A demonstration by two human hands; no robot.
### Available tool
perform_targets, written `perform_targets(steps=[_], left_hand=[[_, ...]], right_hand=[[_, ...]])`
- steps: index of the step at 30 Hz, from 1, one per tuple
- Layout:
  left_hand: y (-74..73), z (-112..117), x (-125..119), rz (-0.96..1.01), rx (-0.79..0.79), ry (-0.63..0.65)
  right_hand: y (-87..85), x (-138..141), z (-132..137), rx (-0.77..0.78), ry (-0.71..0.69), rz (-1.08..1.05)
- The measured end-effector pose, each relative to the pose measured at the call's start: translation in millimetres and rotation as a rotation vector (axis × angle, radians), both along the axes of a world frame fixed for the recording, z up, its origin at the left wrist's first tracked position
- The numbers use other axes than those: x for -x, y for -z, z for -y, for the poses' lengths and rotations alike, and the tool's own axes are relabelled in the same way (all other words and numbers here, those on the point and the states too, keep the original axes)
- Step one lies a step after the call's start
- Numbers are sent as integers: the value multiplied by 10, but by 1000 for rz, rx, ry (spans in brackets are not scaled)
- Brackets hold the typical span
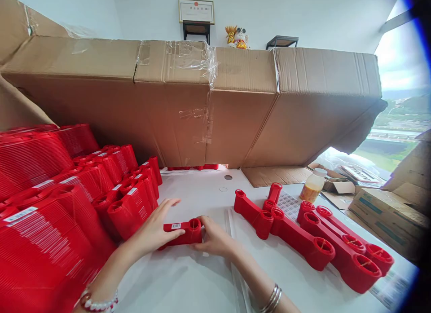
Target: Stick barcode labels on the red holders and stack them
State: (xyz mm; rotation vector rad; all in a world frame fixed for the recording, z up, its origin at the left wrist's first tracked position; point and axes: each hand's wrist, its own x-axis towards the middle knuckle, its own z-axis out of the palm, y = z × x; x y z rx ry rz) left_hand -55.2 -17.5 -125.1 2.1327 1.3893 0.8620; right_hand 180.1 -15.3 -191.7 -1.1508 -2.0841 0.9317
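Two bare hands are at a white table (175, 281) in this head-cam shot, with a red plastic piece (183, 232) lying between them and a small barcode sticker (175, 226) on its top. The left hand (153, 230) is closed over one end with the fingers curled across it, and the right hand (213, 236) is cupped against the round open end, so the two are gripping it from either side. There's a beaded bracelet (99, 302) on the left wrist and thin metal bangles (271, 299) on the right.

Just left of the hands, a big pile of red pieces (50, 223) sits in tight rows, almost touching the left forearm. Over on the right, more loose red pieces (313, 236) lie in a rough group, and one red tube (274, 192) stands upright among them. Next to that are a sheet of barcode stickers (288, 204) and a plastic bottle of yellow drink (313, 186), with a cardboard box (387, 218) further right.

Huge taped cardboard sheets (168, 102) stand behind the table. Up on a ledge above them are a framed certificate (196, 11) and a little figurine (237, 38), and a window (400, 79) takes up the far right
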Motion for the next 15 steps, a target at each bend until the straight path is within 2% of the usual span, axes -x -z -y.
perform_targets(steps=[2, 5, 10, 12, 15], left_hand=[[94, -7, 146, 121, 26, -65], [342, 38, 271, 323, 90, -140], [756, 109, 183, 663, 209, -259], [829, 100, 95, 801, 268, -279], [819, 100, -21, 951, 378, -260]], right_hand=[[10, -8, -4, 75, -7, -58], [35, 13, -3, 181, -40, -129], [-4, 68, 45, 276, -58, -260], [-45, 85, 78, 310, -55, -322], [-79, 112, 121, 381, -57, -400]])
